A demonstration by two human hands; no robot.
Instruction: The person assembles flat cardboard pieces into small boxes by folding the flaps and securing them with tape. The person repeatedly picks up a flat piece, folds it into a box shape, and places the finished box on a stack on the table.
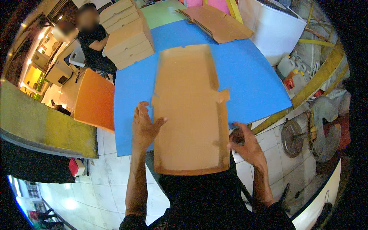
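Zero clamp: left hand [145,129] was spread wide, thumb over the left edge of an opened-out flip-lid cardboard box [189,122]; right hand [248,145] was half-curled, fingers apart, contact with the right wall unclear. Box lay between them, near end overhanging the blue table [260,76]. My read: folding walls up needed even crease pressure, box square. Closed boxes [130,44] stood stacked far left.

We see plain tan on the cardboard box [189,115], and similar tan on the stacked boxes [128,44]; the flat cardboard [220,23] looks browner. We find bright blue on the tabletop [249,76], pale green on the panel [163,14] and orange on the chair [94,101]. We note white tiles with grey gridlines on the floor [107,195], 2 black sleeves [134,223] and worn yellow on the beam [316,84].
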